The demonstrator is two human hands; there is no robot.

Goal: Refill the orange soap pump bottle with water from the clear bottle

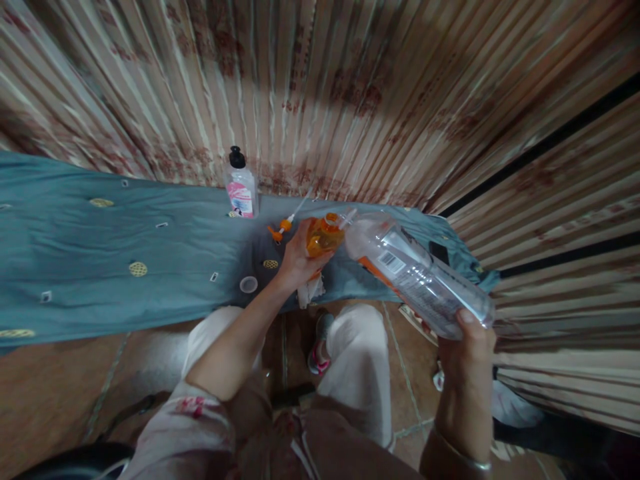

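While our left hand (299,257) grips the orange bottle (323,241), our right hand (467,340) clasps the tilted clear bottle (415,273) near its base

We seem to angle them so their necks sit close; the pump (283,227) lies just beside our left hand, presumably off to leave the orange neck open

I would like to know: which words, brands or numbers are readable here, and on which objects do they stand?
None can be read.
Large clear bottle: barcode and small print, too blurred.
Black-capped bottle: label lettering, too small.
Blue-green cloth: printed marks, too small.
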